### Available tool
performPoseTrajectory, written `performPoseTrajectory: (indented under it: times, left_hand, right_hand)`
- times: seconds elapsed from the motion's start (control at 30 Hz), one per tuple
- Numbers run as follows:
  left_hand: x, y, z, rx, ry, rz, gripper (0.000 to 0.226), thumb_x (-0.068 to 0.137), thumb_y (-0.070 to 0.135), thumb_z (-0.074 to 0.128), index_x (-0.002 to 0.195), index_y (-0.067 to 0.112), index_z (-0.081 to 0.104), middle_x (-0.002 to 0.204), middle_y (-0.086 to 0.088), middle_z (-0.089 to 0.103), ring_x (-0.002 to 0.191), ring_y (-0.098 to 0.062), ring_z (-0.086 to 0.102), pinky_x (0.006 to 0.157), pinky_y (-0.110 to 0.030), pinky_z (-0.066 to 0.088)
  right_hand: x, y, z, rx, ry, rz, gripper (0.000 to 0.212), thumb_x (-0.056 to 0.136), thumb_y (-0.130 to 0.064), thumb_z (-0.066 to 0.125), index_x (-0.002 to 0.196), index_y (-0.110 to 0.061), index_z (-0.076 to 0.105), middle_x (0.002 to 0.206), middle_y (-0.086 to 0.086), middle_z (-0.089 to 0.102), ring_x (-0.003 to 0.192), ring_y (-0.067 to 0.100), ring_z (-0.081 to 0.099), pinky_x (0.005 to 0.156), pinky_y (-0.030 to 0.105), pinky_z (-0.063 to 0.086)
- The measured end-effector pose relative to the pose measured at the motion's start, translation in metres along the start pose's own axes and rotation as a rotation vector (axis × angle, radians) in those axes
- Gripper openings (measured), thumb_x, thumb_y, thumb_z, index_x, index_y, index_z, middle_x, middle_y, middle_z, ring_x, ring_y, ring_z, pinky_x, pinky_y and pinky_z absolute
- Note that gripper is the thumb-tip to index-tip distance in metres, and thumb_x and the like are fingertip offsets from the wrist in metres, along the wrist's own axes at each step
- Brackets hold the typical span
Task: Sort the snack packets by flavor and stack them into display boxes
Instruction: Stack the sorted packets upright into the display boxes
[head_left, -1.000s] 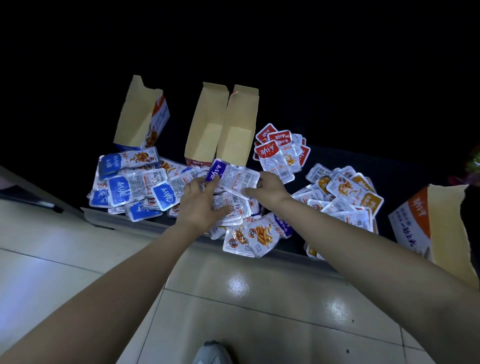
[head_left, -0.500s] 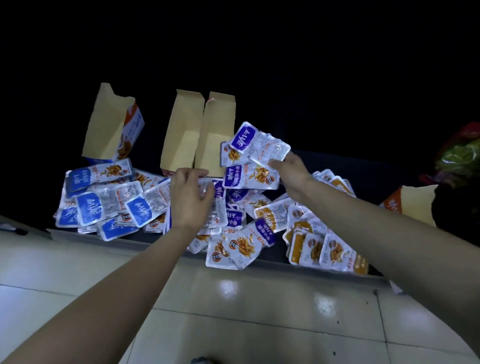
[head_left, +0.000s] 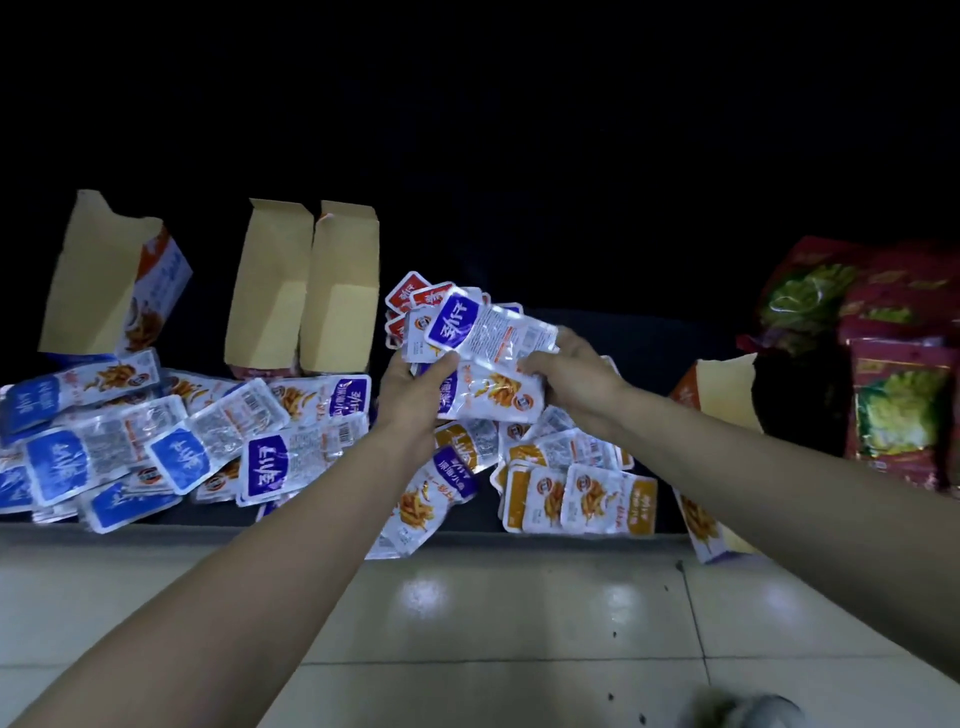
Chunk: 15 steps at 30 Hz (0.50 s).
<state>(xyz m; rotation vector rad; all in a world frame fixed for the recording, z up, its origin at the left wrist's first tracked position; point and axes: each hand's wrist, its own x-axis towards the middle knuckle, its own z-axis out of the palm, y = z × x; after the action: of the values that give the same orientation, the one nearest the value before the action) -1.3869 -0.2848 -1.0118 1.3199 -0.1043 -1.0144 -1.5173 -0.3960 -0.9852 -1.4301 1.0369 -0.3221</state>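
Between both hands I hold a small bundle of purple-labelled snack packets (head_left: 483, 332), raised above the pile. My left hand (head_left: 415, 384) grips the bundle's left edge with the thumb on top. My right hand (head_left: 571, 374) pinches its right edge. Blue-labelled packets (head_left: 93, 447) lie heaped at the left, more purple packets (head_left: 291, 452) in the middle, orange packets (head_left: 576, 493) below my right wrist, red packets (head_left: 410, 291) behind the bundle. Two open cardboard display boxes (head_left: 306, 301) stand side by side behind the pile, and another box (head_left: 111, 280) stands at the far left.
A fourth display box (head_left: 722, 400) lies tipped at the right. Large red bags printed with green vegetables (head_left: 893, 374) are stacked at the far right. The packets lie on a dark surface whose front edge meets the pale tiled floor (head_left: 467, 623). The background is black.
My left hand has come up from the pile and taken the left edge of the purple packets that my right hand lifted. The view has shifted right, showing the red bags.
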Motion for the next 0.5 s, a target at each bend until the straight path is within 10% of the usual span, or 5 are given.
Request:
performPoseTrajectory:
  times: [0.27,0.5]
  left_hand:
    - [0.003,-0.01,-0.004,0.239,-0.126,-0.005,0.032,0.085,0.006,0.07,0.114,0.017,0.063,0.101,-0.007,0.073,0.086,-0.025,0.071,0.074,-0.037,0.057]
    - [0.006,-0.01,-0.017,0.056,-0.004,-0.117,0.028,0.081,0.005,0.072,0.107,0.012,0.066,0.094,-0.011,0.072,0.073,-0.021,0.069,0.067,-0.034,0.055]
  right_hand:
    - [0.012,0.008,-0.02,-0.217,-0.15,-0.052,0.07,0.078,-0.028,0.081,0.137,-0.015,0.046,0.135,-0.002,0.051,0.121,0.018,0.053,0.094,0.031,0.049]
    - [0.02,0.045,-0.004,-0.006,-0.089,-0.011,0.04,0.082,-0.029,0.077,0.115,-0.018,0.06,0.112,-0.001,0.069,0.1,0.015,0.066,0.091,0.034,0.053]
